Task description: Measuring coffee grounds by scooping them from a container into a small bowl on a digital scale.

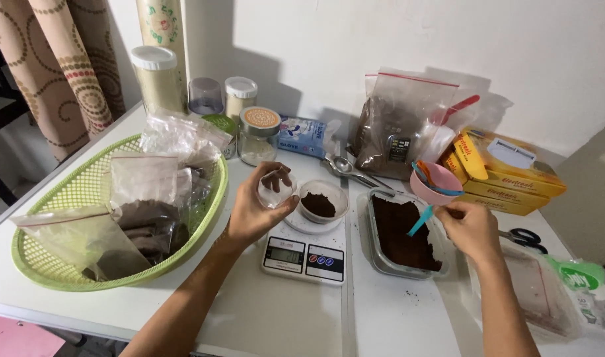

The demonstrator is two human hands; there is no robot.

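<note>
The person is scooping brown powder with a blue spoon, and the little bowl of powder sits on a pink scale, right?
Not quite: the scale is white, not pink, as the head view shows. The rest holds: the right hand dips a blue spoon into the brown powder, and the little bowl sits on the scale.

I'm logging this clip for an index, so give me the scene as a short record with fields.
Setting: white table against a wall
Left hand: holds a small clear cup
Right hand: holds a blue spoon over a clear container of brown powder
Scale: digital kitchen scale bearing a small cup of brown powder
Left side: green basket of bagged powders
</note>
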